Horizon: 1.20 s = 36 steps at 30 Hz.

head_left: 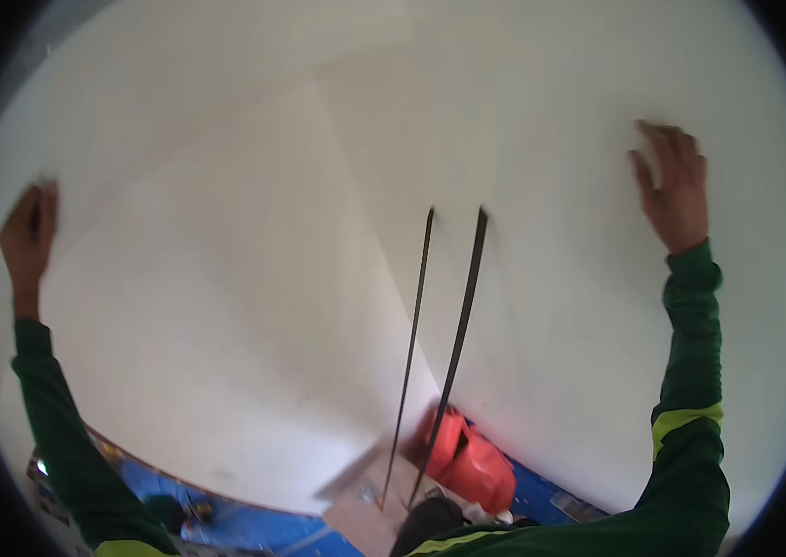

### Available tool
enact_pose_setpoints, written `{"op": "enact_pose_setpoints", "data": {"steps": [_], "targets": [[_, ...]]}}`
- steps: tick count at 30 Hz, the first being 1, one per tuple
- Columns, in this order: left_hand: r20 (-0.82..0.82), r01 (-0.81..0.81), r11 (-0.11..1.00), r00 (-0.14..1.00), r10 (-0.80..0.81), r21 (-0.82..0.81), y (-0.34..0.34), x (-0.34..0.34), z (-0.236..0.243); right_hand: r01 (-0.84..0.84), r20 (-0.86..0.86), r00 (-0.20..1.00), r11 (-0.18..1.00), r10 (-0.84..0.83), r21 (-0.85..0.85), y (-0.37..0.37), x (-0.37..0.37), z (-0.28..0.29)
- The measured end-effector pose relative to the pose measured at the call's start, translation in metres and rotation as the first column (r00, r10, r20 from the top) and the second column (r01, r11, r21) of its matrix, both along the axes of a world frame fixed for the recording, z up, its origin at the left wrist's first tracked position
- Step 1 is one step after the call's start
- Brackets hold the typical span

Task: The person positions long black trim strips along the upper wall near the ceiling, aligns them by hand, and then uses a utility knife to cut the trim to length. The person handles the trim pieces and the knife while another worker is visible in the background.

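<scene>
So the white wall fills nearly the whole view, two faces meeting at a corner around the middle. Right hand is up by the right face, fingers apart; can't tell if it's touching. Left hand is way over by the left face, fingertips bunched close, too blurry to say whether they're pinching anything. My worry: those two dark strips leaning near the corner. A knock from an arm could probably slide them onto the red bag below.
</scene>
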<state>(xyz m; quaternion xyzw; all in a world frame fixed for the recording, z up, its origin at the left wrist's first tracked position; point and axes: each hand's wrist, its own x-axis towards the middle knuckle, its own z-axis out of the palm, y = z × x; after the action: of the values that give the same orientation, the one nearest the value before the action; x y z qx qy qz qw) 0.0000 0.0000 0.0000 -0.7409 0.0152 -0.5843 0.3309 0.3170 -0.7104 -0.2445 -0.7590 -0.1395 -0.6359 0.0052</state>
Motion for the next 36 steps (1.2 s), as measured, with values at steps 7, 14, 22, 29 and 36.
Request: {"op": "enact_pose_setpoints", "data": {"steps": [7,14,22,29,36], "targets": [[0.098,0.226,0.956,0.973,-0.21,-0.19,-0.065,0.072,-0.043,-0.14,0.076,0.988,0.99,0.137,0.035,0.021,-0.008,0.018],[-0.017,0.683,0.278,0.363,-0.932,-0.676,-0.215,0.274,-0.024,-0.083,0.127,0.989,0.995,0.077,0.046,0.031,0.014,0.047],[0.194,0.571,-0.122,0.067,-0.979,-0.812,-0.241,0.503,0.094,-0.086,0.223,0.972,0.994,0.071,0.06,0.035,0.023,0.06],[0.671,0.131,-0.742,-0.346,-0.656,-0.657,-0.252,0.501,0.133,-0.056,0.303,0.952,0.995,0.03,0.078,0.033,0.029,0.063],[0.31,0.389,-0.334,-0.125,-0.942,-0.858,-0.276,0.476,0.106,-0.068,0.329,0.943,0.997,0.055,0.028,0.026,0.015,0.065]]}}
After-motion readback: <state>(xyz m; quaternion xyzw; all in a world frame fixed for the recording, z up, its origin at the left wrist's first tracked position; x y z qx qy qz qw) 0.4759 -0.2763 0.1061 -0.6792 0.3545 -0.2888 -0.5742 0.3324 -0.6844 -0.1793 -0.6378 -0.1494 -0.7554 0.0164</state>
